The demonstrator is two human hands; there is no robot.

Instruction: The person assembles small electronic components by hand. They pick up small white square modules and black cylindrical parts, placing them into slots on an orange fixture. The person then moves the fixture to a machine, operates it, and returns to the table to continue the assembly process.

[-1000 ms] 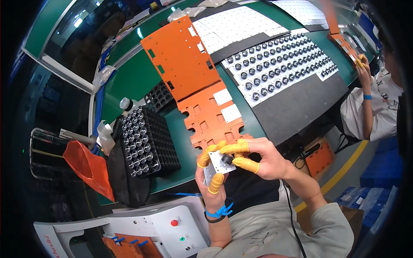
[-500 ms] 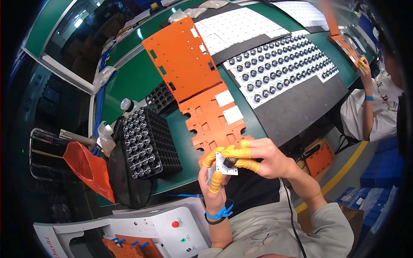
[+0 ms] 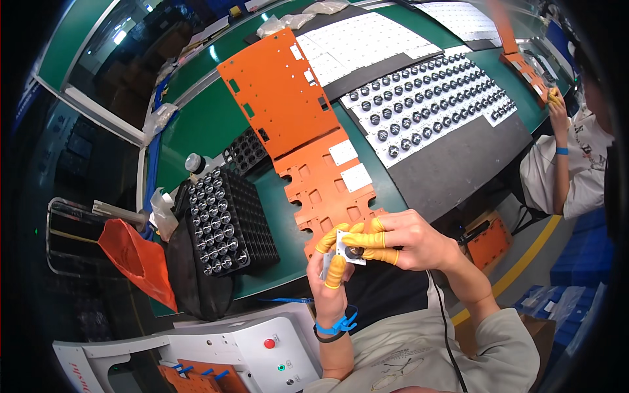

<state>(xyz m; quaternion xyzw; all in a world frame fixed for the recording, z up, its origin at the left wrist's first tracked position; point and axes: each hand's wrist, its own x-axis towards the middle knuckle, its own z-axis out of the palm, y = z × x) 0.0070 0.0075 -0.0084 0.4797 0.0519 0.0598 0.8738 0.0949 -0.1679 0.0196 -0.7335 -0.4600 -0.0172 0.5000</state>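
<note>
My left hand (image 3: 327, 288), in yellow finger cots and a blue wrist strap, grips a small white square board (image 3: 340, 244) by its edges. A second pale plate (image 3: 325, 264) appears to lie in the same hand, partly hidden by the fingers. My right hand (image 3: 419, 245), also in yellow finger cots, closes its fingertips on a round black lens part (image 3: 354, 251) at the board's face. The fingers cover much of the lens part. Both hands are just over the near end of an orange fixture plate (image 3: 321, 190), which carries two white square boards (image 3: 356, 177).
Left stands a black tray (image 3: 262, 226) of clear round lenses, near an orange bag (image 3: 134, 259). White panels with rows of black lens parts (image 3: 426, 108) lie on a black mat (image 3: 458, 164). A co-worker (image 3: 567, 157) works at the right. A white machine with a red button (image 3: 269, 343) stands below.
My right fingers have shifted slightly around the lens part and now cover more of the board. The board has turned a little; both hands keep their grip.
</note>
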